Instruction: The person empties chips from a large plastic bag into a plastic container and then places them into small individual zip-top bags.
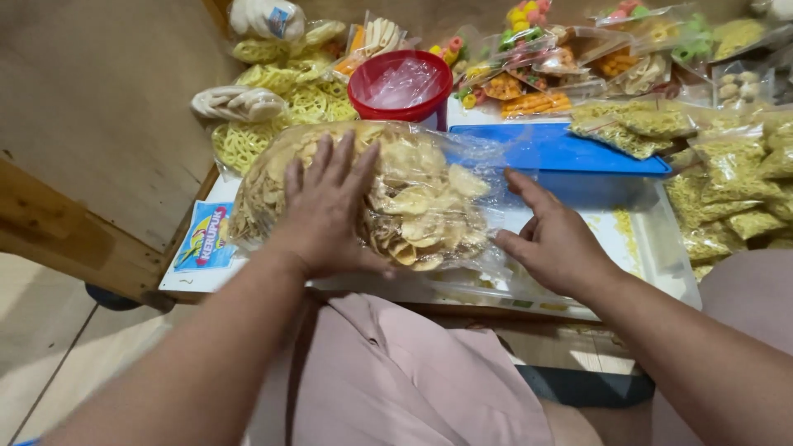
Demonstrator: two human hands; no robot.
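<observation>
Big clear bag of pale crackers (388, 194) lies on its side on the white tray (661, 248), in front of the red tub (402, 87). Left hand (326, 211) flat on top, fingers spread, pressing, not gripping. Right hand (553, 239) at the bag's loose mouth end, fingers half-curled on the slack film, not closed on it.

Handling guess: light, bulky, contents brittle, film slippery. Best held at the gathered neck plus a palm under the belly; squeezing would crush chips.

Blue lid (562, 149) sits just right of the tub, touching the bag's film. Small yellow snack packets (727, 182) crowd right of the bag. Printed label card (206, 235) lies left of it.
</observation>
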